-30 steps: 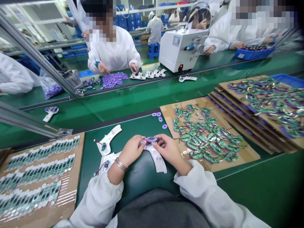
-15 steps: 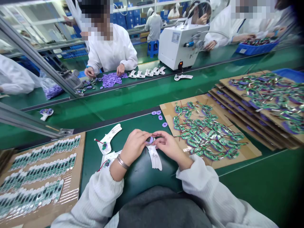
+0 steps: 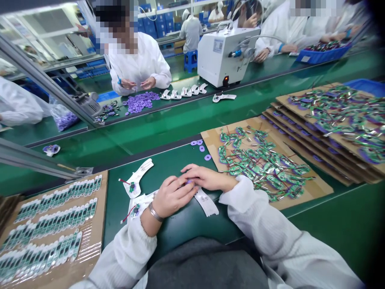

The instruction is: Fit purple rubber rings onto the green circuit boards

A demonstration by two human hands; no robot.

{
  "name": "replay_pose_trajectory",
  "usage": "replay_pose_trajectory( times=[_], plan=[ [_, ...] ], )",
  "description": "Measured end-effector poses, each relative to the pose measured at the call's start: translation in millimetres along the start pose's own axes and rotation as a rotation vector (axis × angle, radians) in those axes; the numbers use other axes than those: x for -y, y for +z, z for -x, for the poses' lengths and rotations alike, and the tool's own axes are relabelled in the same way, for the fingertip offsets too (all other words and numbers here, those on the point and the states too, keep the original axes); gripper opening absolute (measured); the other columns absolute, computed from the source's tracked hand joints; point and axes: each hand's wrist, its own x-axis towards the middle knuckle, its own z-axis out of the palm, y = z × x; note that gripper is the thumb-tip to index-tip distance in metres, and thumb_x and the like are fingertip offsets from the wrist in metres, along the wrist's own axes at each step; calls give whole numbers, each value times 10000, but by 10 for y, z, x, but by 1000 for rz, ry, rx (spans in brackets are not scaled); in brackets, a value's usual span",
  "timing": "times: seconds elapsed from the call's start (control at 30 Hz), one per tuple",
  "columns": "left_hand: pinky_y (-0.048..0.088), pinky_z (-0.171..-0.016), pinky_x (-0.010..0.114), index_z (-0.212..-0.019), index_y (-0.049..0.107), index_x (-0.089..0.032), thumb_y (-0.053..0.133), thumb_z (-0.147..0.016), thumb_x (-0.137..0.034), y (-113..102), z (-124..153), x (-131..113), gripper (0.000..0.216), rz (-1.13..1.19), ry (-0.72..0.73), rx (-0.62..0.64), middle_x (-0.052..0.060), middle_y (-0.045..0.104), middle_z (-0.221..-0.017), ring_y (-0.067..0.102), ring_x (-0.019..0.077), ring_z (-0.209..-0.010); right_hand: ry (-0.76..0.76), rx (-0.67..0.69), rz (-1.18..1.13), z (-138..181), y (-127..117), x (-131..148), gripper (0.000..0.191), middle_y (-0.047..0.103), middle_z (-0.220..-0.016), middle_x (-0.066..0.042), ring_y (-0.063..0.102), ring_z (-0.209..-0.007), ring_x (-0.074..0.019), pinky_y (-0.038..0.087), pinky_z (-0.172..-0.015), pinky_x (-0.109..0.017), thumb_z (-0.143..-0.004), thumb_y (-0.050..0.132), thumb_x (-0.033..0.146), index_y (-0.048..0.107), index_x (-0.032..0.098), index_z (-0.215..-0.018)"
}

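Both hands meet over a white plastic shell, whose ribbed handle end sticks out to the lower right. My left hand is closed round its wide head from the left. From above, my right hand presses curled fingers onto the same head. A bit of a purple part shows between the fingers; the rest is covered. Just left of my hands lies a similar shell with a small circuit board and red wires, partly behind my left wrist. Beyond it rests another white shell, also with a board.
Several purple rings lie beside a cardboard sheet bearing green circuit boards. Stacked cardboard trays stand at right; at left, cardboard holds rows of boards. Across the divider, a person sits near a white machine.
The shell's handle has swung to the right. My right hand has moved over the top of the head, and my left fingers now cover more of it. The co-worker's hands have lifted from the purple rings.
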Motion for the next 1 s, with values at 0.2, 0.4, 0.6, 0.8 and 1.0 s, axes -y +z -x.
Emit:
replay_pose_trajectory(
  times=[0.2, 0.4, 0.6, 0.8, 1.0],
  plan=[
    [471, -884, 402, -1141, 653, -276, 559, -907, -165, 75, 50, -10, 276, 326, -390, 31, 55, 715, -1103, 618, 216, -1019, 192, -301, -141, 37, 165, -38, 179, 738, -937, -47, 665, -929, -191, 510, -898, -362, -814, 624, 154, 756, 214, -917],
    [532, -878, 387, -1080, 691, -194, 720, -780, -274, 152, 28, -37, 312, 825, -1067, -31, 88, 670, -1067, 638, 212, -946, 350, -563, -216, 106, 350, -48, 175, 743, -835, -72, 699, -765, -187, 558, -715, -304, -791, 670, 268, 723, 146, -904],
    [542, -824, 328, -1217, 640, -154, 670, -824, -385, 164, 40, -2, 458, 1196, -1282, -66, 115, 689, -1093, 647, 205, -951, 307, -580, -187, 130, 291, 68, 134, 751, -852, -38, 683, -820, -190, 509, -882, -371, -845, 629, 261, 749, 205, -858],
    [498, -885, 317, -1143, 694, -170, 673, -823, -401, 134, 30, 69, 395, 1265, -1331, -45, 103, 692, -1156, 636, 205, -997, 240, -552, -95, 154, 263, 109, 142, 741, -916, -58, 653, -912, -208, 501, -858, -359, -867, 621, 235, 760, 218, -884],
    [497, -681, 272, -1120, 707, -150, 671, -811, -438, 120, -41, 110, 424, 1273, -1377, -24, 92, 711, -993, 604, 145, -731, 215, -531, -71, 161, 282, 109, 89, 737, -892, -49, 642, -939, -211, 490, -886, -368, -838, 672, 244, 758, 226, -852]
  ],
)
